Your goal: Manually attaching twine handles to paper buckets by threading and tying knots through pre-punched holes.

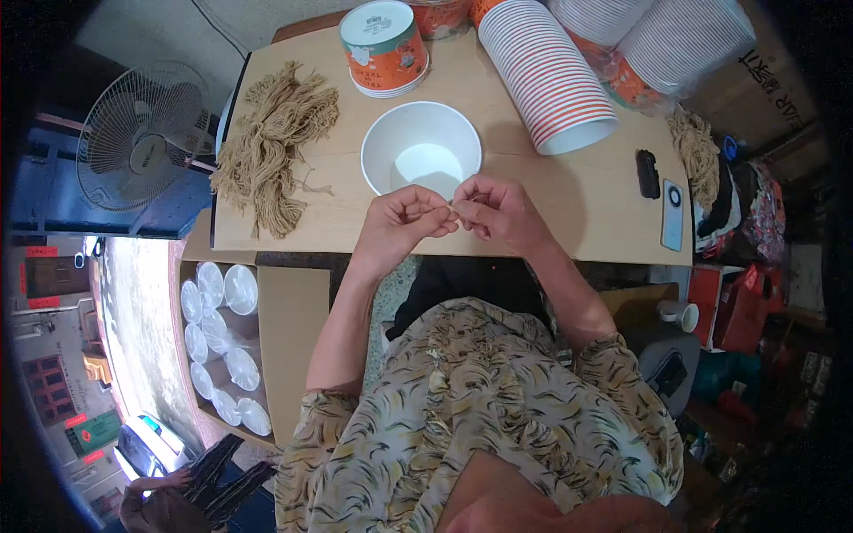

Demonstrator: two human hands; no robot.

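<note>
The left hand (410,222) and right hand (502,213) are pinching something tiny (452,209) by the near rim of the tub (382,147) standing on the tabletop (333,218), seemingly mid-work, with string (284,124) and stacked tubs (546,75) apparently waiting.

Free tabletop (604,200) between white tub (422,147) and black object (648,174); twine bundle (280,133) blocks left, tub stack (546,75) beyond.

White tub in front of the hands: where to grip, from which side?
Probably the right rim, pinched from above: the white tub stands mouth up, that edge free inside and out. The near edge looks worse: the left hand and right hand partly cover it in this view.
</note>
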